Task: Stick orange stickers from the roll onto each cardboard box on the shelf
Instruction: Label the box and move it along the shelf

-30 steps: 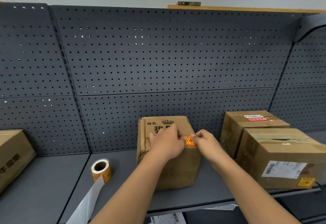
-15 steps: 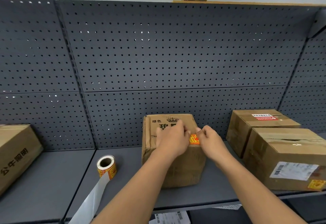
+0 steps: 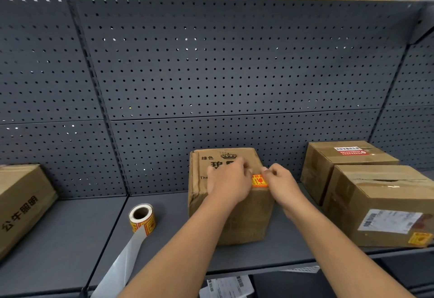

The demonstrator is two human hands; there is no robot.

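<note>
The orange sticker (image 3: pixel 259 180) lies on the top front edge of the middle cardboard box (image 3: pixel 249 217). On that box the left hand (image 3: pixel 229 181) presses with relaxed fingers. The right hand (image 3: pixel 283 183) curls its fingers at the sticker's edge; pinching or pressing, I cannot tell. The sticker roll (image 3: pixel 142 219) stands left of the box.

We look through one wide-angle camera on the head, facing forward and slightly down at the shelf (image 3: pixel 70 239) and pegboard wall (image 3: pixel 234 74), within arm's reach.
</note>
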